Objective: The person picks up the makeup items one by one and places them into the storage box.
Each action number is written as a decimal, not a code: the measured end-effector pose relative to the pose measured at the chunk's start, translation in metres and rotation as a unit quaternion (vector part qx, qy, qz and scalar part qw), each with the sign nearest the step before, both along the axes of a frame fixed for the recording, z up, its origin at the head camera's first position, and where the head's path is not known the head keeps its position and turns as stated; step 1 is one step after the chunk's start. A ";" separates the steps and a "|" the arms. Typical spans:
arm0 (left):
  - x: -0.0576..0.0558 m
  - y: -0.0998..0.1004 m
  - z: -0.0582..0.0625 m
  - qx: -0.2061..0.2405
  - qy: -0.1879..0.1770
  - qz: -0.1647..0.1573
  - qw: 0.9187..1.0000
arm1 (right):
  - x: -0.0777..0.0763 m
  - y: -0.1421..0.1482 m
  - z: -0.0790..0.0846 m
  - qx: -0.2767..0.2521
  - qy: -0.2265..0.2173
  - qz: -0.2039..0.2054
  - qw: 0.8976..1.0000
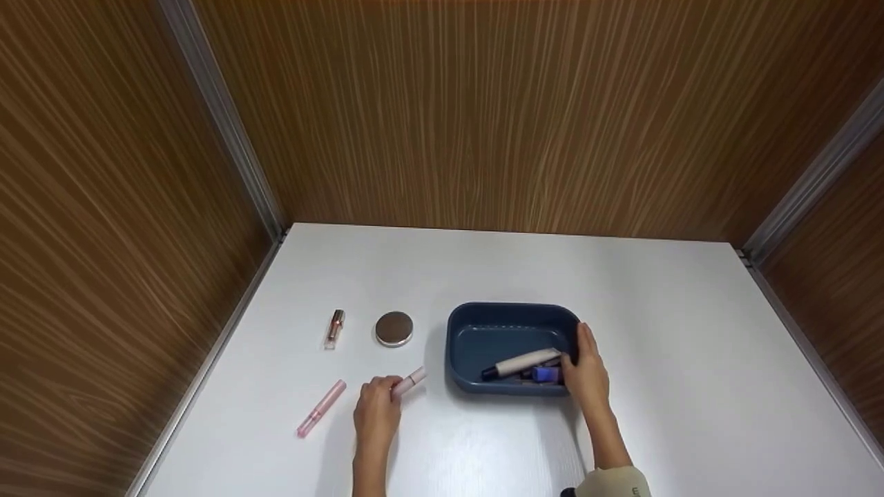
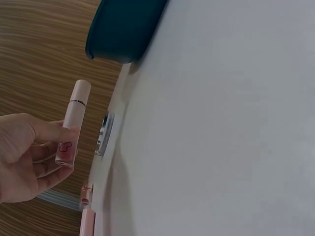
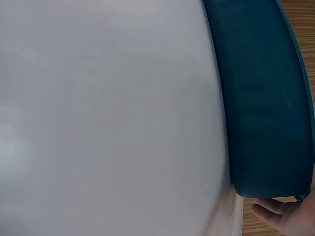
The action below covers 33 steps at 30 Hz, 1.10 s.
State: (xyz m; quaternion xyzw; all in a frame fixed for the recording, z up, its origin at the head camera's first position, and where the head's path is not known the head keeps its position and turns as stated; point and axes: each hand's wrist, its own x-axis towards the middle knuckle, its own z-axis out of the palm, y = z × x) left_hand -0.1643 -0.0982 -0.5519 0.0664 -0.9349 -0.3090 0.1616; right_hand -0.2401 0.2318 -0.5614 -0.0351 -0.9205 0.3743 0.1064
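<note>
My left hand pinches a pale pink lip gloss tube between thumb and fingers, just above the table. The left wrist view shows the same lip gloss tilted slightly, with a dark outline mark near its lower end. To the right stands a dark blue box, open at the top. My right hand grips its right wall, thumb over the rim and fingers along the outside. Inside the box lie a cream tube with a dark cap and a purple-blue item, among others partly hidden.
Left of the box lie a round compact with a brown lid, a small lipstick-like tube and a slim pink tube. Wood-grain panels wall the white table at the back and sides.
</note>
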 end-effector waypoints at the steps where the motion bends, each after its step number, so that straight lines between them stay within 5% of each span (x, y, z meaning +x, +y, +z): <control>1: 0.000 0.002 0.000 -0.003 0.005 0.003 1.000 | 0.000 0.000 0.000 0.000 0.000 0.000 1.000; 13: -0.003 0.022 0.002 -0.018 0.118 0.014 0.993 | 0.001 -0.001 -0.001 -0.002 0.003 0.000 1.000; 33: -0.015 0.046 0.022 -0.015 0.119 -0.028 0.992 | 0.001 0.000 -0.002 0.002 0.011 -0.003 1.000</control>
